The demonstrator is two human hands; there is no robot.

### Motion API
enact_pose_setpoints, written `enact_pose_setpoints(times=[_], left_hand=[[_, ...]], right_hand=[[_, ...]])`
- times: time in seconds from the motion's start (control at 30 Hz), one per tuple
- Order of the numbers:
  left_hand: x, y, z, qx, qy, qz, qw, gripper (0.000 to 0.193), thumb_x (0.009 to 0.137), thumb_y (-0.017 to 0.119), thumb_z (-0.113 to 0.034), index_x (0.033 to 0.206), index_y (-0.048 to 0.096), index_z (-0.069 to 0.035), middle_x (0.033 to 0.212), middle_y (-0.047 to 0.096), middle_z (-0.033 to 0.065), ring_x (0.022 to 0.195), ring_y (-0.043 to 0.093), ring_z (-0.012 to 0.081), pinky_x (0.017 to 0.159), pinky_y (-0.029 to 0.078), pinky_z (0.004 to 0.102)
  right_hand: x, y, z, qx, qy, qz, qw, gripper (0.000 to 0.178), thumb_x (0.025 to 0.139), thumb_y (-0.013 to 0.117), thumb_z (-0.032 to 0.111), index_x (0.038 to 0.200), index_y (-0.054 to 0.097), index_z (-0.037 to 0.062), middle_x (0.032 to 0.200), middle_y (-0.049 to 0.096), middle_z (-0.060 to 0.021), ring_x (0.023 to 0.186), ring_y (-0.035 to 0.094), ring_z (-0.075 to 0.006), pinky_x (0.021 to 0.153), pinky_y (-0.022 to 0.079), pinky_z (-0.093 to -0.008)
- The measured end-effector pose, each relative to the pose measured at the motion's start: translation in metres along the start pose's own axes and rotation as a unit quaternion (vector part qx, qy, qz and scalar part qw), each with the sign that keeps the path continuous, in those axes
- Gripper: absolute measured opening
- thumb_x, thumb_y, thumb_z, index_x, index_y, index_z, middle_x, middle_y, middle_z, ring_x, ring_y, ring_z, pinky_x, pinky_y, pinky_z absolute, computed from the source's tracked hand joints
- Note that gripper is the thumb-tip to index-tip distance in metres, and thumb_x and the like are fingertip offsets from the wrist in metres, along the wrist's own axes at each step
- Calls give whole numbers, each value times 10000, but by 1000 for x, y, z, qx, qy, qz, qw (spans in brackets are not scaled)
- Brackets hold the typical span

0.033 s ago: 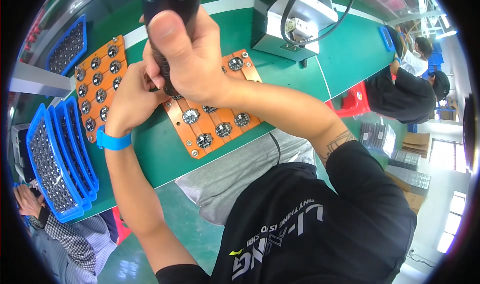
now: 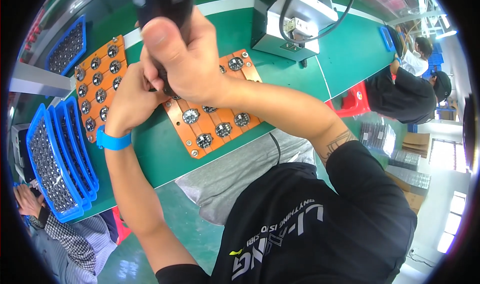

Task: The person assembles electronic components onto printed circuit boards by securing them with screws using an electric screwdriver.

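Note:
My right hand (image 2: 195, 66) is wrapped round a black electric screwdriver (image 2: 166, 4), its thumb lying along the body. The tool stands nearly upright, with its lower end near the left edge of an orange plate (image 2: 207, 125). Close beside that lower end, my left hand (image 2: 131, 96) has its fingers drawn together; what they pinch, if anything, is hidden. Round circuit boards (image 2: 223, 129) sit in the plate's openings, and screws show at its corners. Both hands and the tool cover the plate's upper left part.
Left of my left hand lies another orange plate (image 2: 105, 70) with round boards. Blue trays (image 2: 64, 211) of small dark parts stand beside it, another blue tray (image 2: 82, 49) beyond. A machine with a cable (image 2: 345, 15) stands at the back. Co-workers sit left and right.
The top of the screwdriver has tipped slightly to the left, and my right thumb and fingers have shifted with it. My left hand and the orange plates have stayed put.

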State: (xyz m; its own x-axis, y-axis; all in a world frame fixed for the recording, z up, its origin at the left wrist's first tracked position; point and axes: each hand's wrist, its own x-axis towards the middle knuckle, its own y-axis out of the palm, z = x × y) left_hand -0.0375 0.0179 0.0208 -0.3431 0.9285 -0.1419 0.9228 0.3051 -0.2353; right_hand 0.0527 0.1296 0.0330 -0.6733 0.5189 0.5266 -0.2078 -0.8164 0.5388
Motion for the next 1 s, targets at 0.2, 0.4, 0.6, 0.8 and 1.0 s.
enact_pose_setpoints(times=[0.2,0.4,0.6,0.8,1.0], left_hand=[[-2,2,0,121,10,-55,991,188,828,632,117,986,632,15,857,668,72,806,693,192,645,578,337],[0,0,2,158,13,-36,987,261,761,753,92,981,632,22,879,688,61,845,694,184,694,574,336],[2,6,-3,73,-56,-16,996,203,807,692,130,978,631,39,936,674,65,935,674,169,851,567,316],[-9,9,-21,258,-29,-69,963,254,822,724,80,1070,690,37,1016,712,122,948,701,185,824,567,306],[-4,18,-38,317,-152,-62,934,144,867,717,35,1000,732,86,780,738,95,694,692,137,662,556,261]], right_hand=[[1,1,-2,-47,73,67,994,419,973,752,242,1241,512,26,628,535,4,472,495,-42,421,398,-220],[-1,-7,0,-34,57,72,995,473,991,722,243,1333,486,16,674,553,0,489,504,-41,427,407,-220],[12,-29,28,-79,3,18,997,435,1030,656,310,1307,487,20,720,578,-38,524,543,-56,442,430,-225],[-2,-72,109,-103,46,-52,992,746,997,531,663,1311,461,-10,679,598,-107,504,522,-134,487,429,-269],[-14,-125,98,-103,-111,22,988,562,1040,561,499,1239,521,-25,630,590,-100,476,569,-140,424,412,-270]])
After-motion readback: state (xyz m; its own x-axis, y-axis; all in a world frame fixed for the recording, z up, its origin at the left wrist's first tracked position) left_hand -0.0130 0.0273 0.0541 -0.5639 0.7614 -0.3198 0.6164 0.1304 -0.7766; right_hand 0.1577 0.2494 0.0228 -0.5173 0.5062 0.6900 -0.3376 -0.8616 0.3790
